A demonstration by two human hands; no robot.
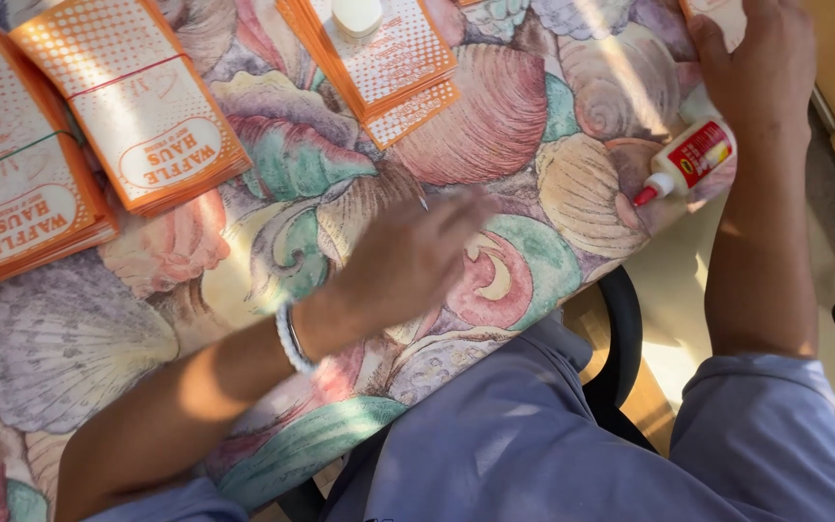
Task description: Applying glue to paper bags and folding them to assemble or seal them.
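My left hand [417,256] hovers blurred over the seashell-patterned tablecloth [524,116], fingers together, nothing visibly in it. My right hand [761,63] reaches to the table's right edge and rests on an orange and white paper item [717,14] at the top of the view. Just below that hand lies a white glue bottle [690,159] with a red cap and red label, on its side near the table edge. A loose stack of orange and white paper sleeves [384,58] lies ahead of my left hand, with a small white cap-like object [357,14] on top.
Two banded bundles of orange and white sleeves lie at the left, one [137,101] beside the other [12,193]. A black chair armrest [620,338] shows below the table edge, next to my grey-blue trousers [533,435]. Wooden floor lies at the right.
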